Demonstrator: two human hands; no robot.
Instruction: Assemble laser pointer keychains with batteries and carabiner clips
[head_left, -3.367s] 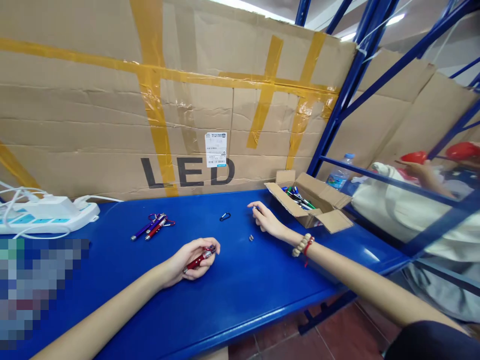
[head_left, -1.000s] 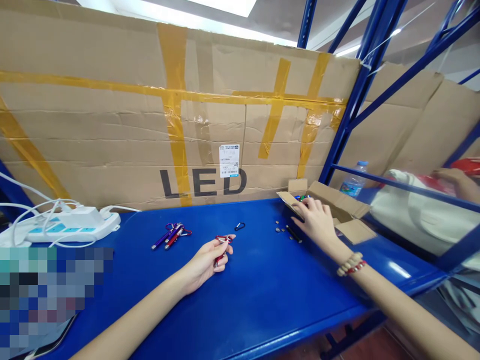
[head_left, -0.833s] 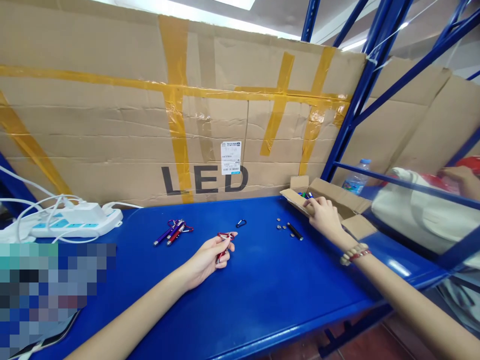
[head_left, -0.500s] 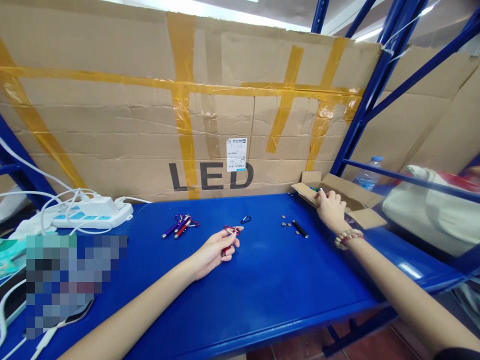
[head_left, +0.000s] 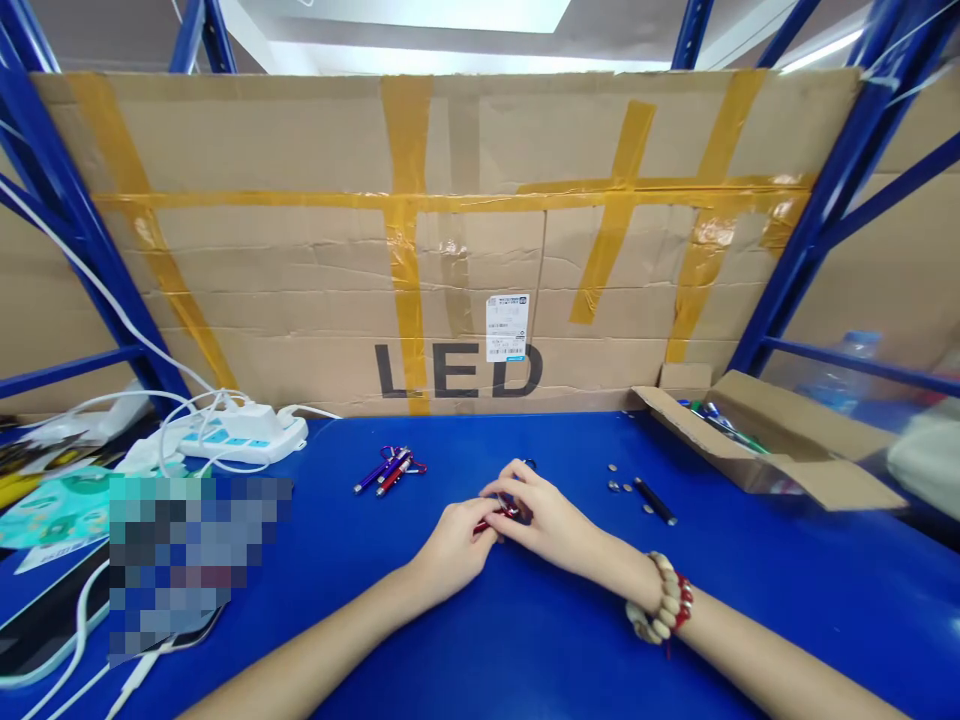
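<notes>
My left hand [head_left: 459,548] is closed round a small red keychain flashlight [head_left: 491,522], mostly covered by fingers. My right hand [head_left: 551,520], wearing a beaded bracelet, meets it over the blue table, its thumb and fingers pinching at the flashlight's clip end. Whether a further small part sits in the right fingers is hidden. Just behind the right hand, the edge of a dark carabiner [head_left: 530,463] peeks out. Left of the hands lie purple and red keychain flashlights [head_left: 394,468] with carabiners. To the right are several button cells [head_left: 613,486] and a black flashlight tube [head_left: 654,501].
An open cardboard box [head_left: 780,440] with small coloured items stands at the right. A white power strip [head_left: 247,440] with cables and a phone [head_left: 202,628] partly blurred out occupy the left. A large cardboard sheet [head_left: 330,300] walls off the table's back.
My right hand has come out of the cardboard box and moved left to meet my left hand at the red flashlight. The view has turned left.
</notes>
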